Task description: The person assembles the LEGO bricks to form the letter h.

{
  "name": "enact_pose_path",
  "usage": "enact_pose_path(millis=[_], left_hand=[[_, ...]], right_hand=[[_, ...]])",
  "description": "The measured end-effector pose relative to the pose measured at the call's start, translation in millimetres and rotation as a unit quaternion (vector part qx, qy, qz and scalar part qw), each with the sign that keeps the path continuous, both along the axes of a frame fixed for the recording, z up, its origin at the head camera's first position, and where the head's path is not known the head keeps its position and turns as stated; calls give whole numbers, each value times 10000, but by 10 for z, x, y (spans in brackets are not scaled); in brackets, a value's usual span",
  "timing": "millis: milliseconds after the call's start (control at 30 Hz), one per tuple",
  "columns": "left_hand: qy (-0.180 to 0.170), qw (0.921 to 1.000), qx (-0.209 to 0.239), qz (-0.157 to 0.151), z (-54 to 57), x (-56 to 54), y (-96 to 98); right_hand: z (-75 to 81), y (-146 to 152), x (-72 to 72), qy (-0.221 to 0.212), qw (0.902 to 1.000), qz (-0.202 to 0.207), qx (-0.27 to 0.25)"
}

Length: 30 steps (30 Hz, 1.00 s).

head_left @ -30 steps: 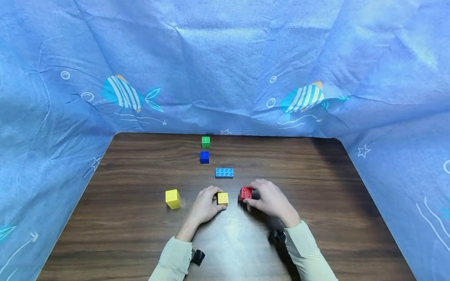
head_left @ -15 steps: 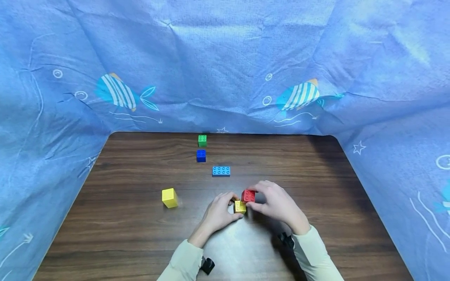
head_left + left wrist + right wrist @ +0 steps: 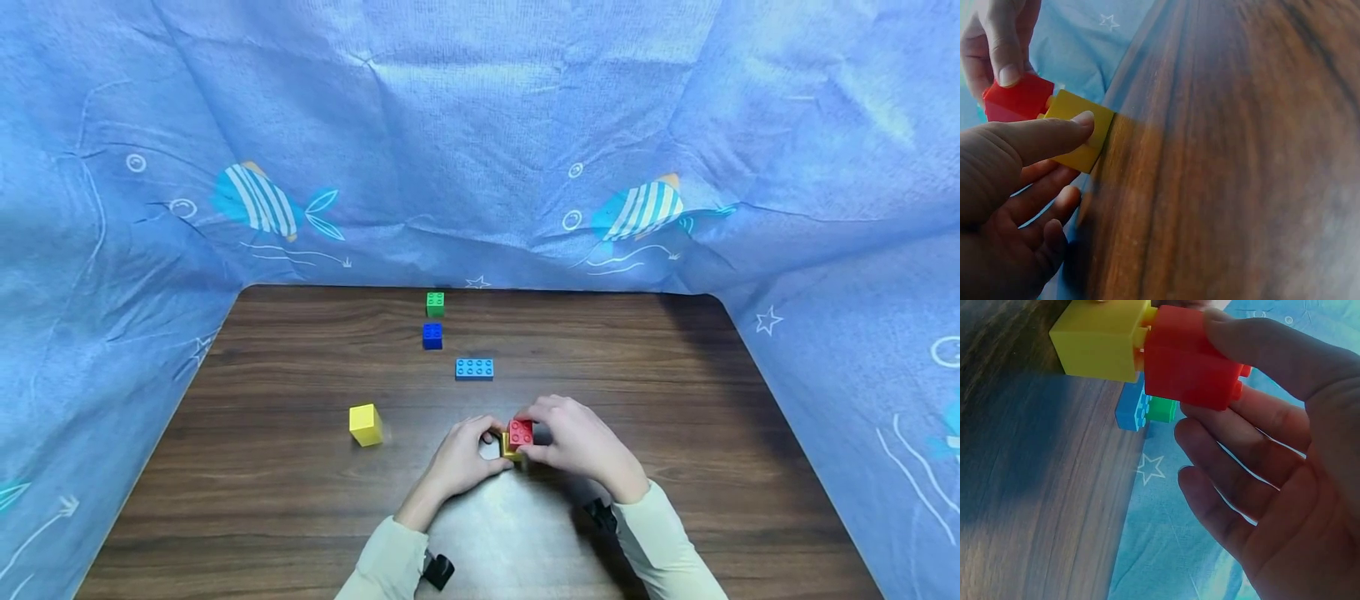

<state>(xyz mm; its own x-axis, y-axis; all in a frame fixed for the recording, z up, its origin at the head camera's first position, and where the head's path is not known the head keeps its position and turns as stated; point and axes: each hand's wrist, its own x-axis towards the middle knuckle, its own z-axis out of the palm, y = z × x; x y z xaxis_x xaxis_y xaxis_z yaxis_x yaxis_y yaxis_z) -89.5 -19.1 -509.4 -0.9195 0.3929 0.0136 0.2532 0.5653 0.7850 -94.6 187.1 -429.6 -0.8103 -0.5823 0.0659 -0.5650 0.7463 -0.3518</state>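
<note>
My left hand (image 3: 463, 462) pinches a yellow toy building brick (image 3: 1094, 350) between thumb and fingers, low at the tabletop. Over it my right hand (image 3: 581, 446) grips a red toy building brick (image 3: 521, 432) by its sides, thumb on the near face. In the right wrist view the red brick sits right at the yellow one's studs, a little offset, and some of those studs show in the gap. The left wrist view has the left thumb lying across the side of the yellow brick (image 3: 1099, 140). From the head, the red brick hides most of the yellow brick's top.
Beyond the hands lie a light blue eight-stud brick (image 3: 474, 369), a dark blue brick (image 3: 432, 336) and a green brick (image 3: 435, 303). A plain yellow block (image 3: 366, 425) stands to the left. Blue fish-print cloth (image 3: 480, 167) walls the back and sides of the wooden table (image 3: 262, 500).
The left hand has slid the yellow brick to the right. The right hand has brought the red brick from beside it to over its top.
</note>
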Motion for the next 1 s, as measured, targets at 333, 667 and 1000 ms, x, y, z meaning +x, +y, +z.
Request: enact_pose_path(millis=[333,667,1000], left_hand=[[-447,9984,338,92,-11,-30,-26],[-426,9985,328,96,0,-37,-33],[-329,9991,242,122,-4,-32,-40]], right_hand=[[0,-35,1,-12,9998,54,216],[-6,-56,-12,92,9997,164,185],[-41,-66,-10,226,9995,176,166]])
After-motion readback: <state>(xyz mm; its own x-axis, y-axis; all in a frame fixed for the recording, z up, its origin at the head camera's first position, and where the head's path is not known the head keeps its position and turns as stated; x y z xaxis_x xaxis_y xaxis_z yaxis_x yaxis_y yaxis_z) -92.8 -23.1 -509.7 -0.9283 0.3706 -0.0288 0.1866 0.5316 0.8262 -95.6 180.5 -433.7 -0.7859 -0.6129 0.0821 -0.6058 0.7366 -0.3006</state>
